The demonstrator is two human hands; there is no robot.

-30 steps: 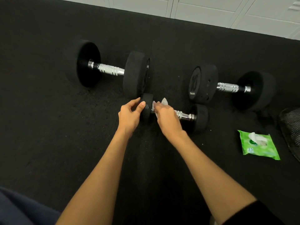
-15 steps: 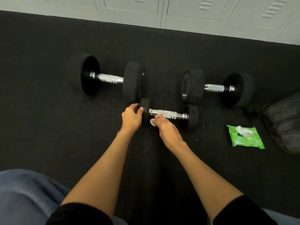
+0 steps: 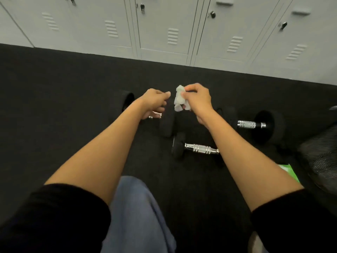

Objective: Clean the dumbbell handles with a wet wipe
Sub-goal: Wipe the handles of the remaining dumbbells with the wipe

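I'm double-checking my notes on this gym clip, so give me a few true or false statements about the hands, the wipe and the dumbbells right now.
1. The right hand pinches a crumpled wet wipe. True.
2. The wet wipe is pressed against the chrome handle of the small dumbbell. False: it is held clear of that handle.
3. The left hand grips one end of the small dumbbell. False: it holds nothing and sits beside the wet wipe.
4. A green wipe pack shows partly, past the right forearm. True.
5. Pale lockers stand beyond the black floor. True.
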